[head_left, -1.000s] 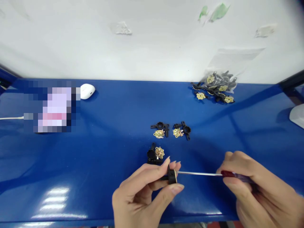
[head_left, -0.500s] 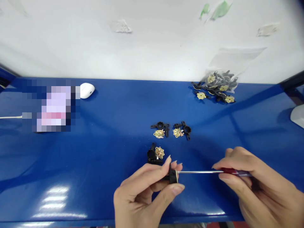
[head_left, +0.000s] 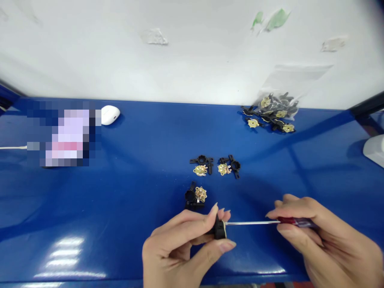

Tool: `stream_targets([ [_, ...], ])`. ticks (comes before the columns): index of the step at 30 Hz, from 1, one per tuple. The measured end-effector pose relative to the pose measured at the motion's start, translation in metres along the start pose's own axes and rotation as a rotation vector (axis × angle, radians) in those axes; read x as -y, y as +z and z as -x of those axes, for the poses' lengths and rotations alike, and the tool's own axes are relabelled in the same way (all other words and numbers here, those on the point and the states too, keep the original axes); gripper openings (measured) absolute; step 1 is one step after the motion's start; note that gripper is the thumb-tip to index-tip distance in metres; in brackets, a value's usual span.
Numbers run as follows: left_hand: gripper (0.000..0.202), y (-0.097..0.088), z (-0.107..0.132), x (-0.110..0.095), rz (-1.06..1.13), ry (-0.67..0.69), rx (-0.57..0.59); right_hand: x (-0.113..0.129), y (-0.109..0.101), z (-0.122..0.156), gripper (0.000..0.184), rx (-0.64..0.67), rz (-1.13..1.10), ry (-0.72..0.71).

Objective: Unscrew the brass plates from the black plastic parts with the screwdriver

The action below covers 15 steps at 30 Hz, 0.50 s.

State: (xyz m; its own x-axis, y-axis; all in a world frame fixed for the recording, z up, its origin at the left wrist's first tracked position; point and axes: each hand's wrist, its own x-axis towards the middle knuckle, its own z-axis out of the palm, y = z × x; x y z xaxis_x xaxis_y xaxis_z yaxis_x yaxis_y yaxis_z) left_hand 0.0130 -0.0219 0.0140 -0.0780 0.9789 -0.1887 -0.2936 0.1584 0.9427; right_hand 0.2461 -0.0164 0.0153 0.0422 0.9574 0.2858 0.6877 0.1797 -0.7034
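Left hand (head_left: 175, 250): fingers (head_left: 207, 218) pinched shut on a black plastic part (head_left: 219, 229), above the blue surface (head_left: 120, 208)
Loose parts (head_left: 196, 196): just past those fingers, black and brass
Screwdriver (head_left: 252, 223): tip right against that part
Right hand (head_left: 327, 240): fingers (head_left: 288, 228) curled round the red handle (head_left: 295, 221)

The screwdriver shaft (head_left: 252, 223) is smooth, shiny steel, and its handle (head_left: 292, 220) looks like glossy red plastic. The black housing (head_left: 219, 229) is matt plastic. The discs (head_left: 201, 194) are yellowish metal, probably brass, though they are too small to tell. The bench (head_left: 135, 192) has a glossy blue finish, the bag (head_left: 288, 80) is thin clear plastic, and the wall (head_left: 180, 40) is matt white.
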Motion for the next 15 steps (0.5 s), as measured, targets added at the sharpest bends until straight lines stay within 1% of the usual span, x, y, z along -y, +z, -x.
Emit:
stream_targets([
  [3, 0.048, 0.0015, -0.0002, -0.0001, -0.003, -0.015, -0.004, -0.0009, -0.0017, -0.0013, 0.024, -0.001, -0.005, 0.024],
  [5, 0.045, 0.0026, -0.0002, -0.0003, -0.014, -0.014, -0.019, -0.0018, -0.0028, -0.0002, 0.024, 0.015, -0.02, 0.042],
  [7, 0.046, 0.0027, -0.0001, -0.0004, -0.03, -0.011, -0.006, -0.0022, -0.0037, 0.0007, 0.022, 0.028, -0.025, 0.049],
  [11, 0.049, 0.0008, 0.0002, -0.0004, -0.049, -0.001, 0.019, -0.0003, -0.0038, -0.0008, 0.021, 0.037, -0.026, 0.034],
  [15, 0.049, 0.0031, 0.0009, -0.0001, -0.032, 0.001, -0.001, -0.0017, -0.0027, 0.0, 0.018, 0.041, -0.029, 0.014],
])
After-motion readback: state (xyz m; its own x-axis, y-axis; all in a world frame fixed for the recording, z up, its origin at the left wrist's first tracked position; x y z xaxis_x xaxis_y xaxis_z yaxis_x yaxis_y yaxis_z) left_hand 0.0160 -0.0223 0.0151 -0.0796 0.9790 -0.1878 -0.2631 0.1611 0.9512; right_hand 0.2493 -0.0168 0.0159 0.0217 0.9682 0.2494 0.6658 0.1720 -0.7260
